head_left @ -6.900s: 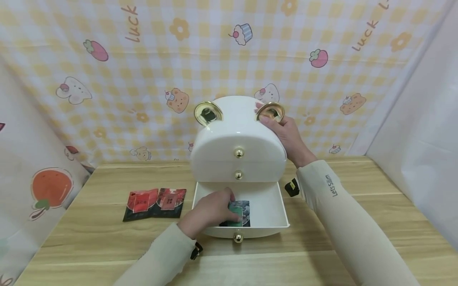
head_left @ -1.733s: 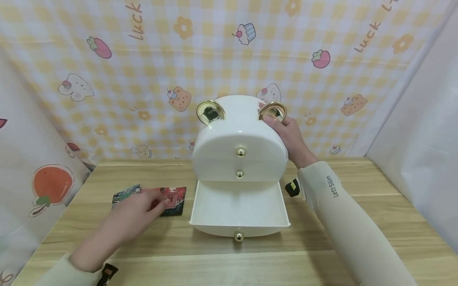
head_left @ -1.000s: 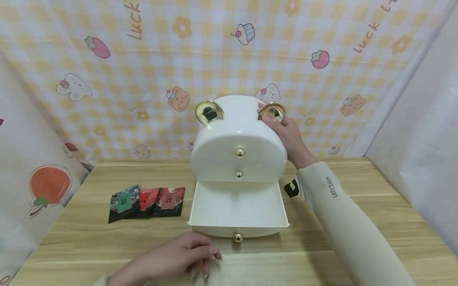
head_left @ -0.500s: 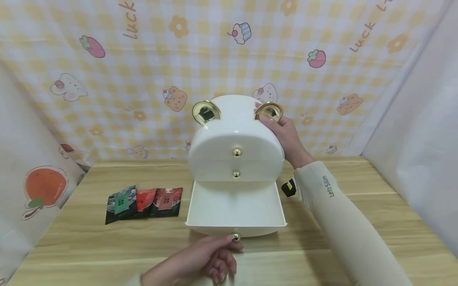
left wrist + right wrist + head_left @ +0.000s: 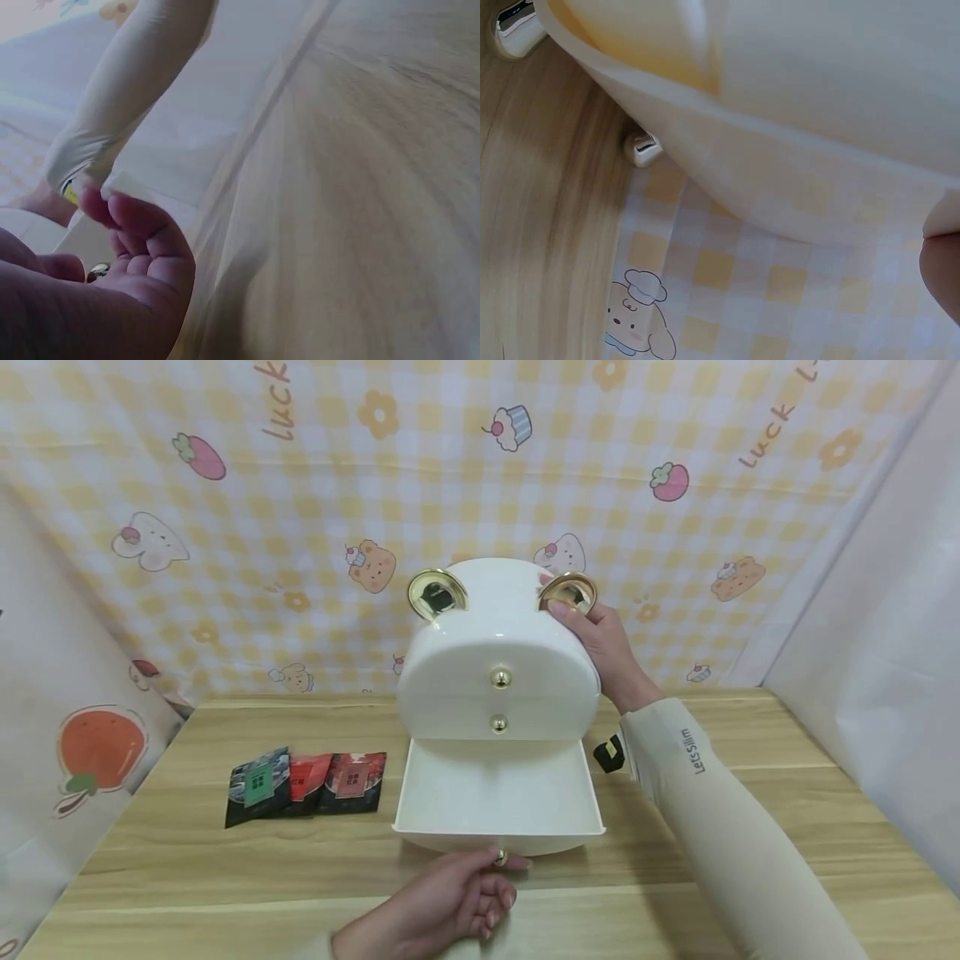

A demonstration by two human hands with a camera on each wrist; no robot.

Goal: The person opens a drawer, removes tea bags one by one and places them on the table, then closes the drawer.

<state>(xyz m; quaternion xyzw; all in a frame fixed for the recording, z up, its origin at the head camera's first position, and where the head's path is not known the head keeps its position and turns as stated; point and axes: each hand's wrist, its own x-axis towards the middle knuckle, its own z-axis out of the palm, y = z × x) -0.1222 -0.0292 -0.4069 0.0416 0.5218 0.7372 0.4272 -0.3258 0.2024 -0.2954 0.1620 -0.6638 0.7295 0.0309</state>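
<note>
A white rounded drawer box (image 5: 498,652) stands on the table with two gold ear-like rings (image 5: 437,597) on top. Its bottom drawer (image 5: 495,789) is pulled out, with nothing inside. My left hand (image 5: 442,902) pinches the drawer's gold knob (image 5: 501,857) between thumb and index finger, the other fingers curled below; the left wrist view shows the knob (image 5: 97,271) partly hidden. My right hand (image 5: 606,647) grips the box by its right ring (image 5: 570,589), thumb in front. In the right wrist view only a bit of a finger (image 5: 943,262) shows.
Left of the box lie a green-labelled packet (image 5: 258,785), a red packet (image 5: 307,777) partly under it and a pinkish-red packet (image 5: 351,783). A black item with a yellow mark (image 5: 609,755) is by the right cuff. A checked cloth (image 5: 315,510) hangs behind.
The green-labelled packet has gone from the drawer to the table beside the red ones. My left hand has since moved right and taken hold of the drawer knob. The right hand stays put.
</note>
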